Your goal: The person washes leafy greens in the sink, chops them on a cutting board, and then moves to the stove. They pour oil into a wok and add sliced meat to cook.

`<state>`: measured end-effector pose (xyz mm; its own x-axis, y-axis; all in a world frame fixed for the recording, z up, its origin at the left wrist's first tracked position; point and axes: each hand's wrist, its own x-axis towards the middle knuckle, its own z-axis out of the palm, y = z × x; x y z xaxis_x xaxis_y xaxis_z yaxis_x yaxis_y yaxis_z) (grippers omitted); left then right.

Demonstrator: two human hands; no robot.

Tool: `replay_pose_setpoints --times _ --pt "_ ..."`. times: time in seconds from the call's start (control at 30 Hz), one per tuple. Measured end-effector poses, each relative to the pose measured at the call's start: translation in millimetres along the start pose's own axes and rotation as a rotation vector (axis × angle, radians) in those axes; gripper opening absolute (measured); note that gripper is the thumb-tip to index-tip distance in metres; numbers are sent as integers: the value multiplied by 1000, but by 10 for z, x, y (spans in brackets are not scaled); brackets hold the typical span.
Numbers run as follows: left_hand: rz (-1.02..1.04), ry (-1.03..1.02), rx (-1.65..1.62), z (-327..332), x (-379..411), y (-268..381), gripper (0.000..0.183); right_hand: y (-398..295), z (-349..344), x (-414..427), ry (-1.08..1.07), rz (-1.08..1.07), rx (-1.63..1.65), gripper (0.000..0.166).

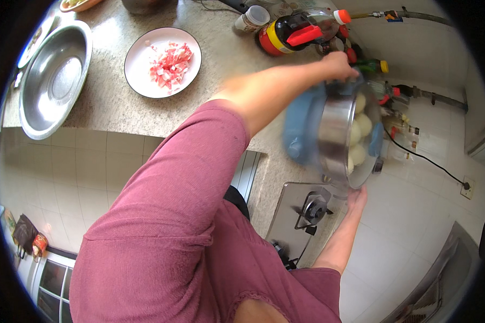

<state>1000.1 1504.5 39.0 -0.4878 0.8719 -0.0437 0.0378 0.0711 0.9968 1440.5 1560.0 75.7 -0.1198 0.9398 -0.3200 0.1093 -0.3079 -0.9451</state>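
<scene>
A metal steamer pot (334,133) with a clear lid appears tilted on its side over the counter, partly blurred by motion. Several pale round food items (363,125), possibly buns, show through the lid. My left hand (341,66) reaches across to the pot's upper edge and seems to grip it there. Low on the pot's opposite edge is my right hand (357,198), its fingers partly hidden behind the rim. A blurred blue appliance base (301,125) is beside the pot. On the counter, a white plate (137,68) holds chopped pink and white meat (170,66).
A large metal basin (54,80) rests at the counter's left edge. Bottles, including a dark sauce bottle (277,38), and a lidded jar (252,19) line the back. Near my right arm is a gas stove (315,210). A black cord (424,157) runs to a wall socket.
</scene>
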Motion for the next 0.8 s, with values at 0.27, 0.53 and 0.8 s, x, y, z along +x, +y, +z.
replay_pose_setpoints --times 0.27,0.53,0.8 --pt "44 100 27 75 18 -57 39 -38 97 -36 130 43 -50 25" --pt "25 131 -2 63 6 -46 37 -48 106 28 133 62 -103 35" --pt "-55 80 70 6 -110 73 33 -39 34 73 134 59 -149 36"
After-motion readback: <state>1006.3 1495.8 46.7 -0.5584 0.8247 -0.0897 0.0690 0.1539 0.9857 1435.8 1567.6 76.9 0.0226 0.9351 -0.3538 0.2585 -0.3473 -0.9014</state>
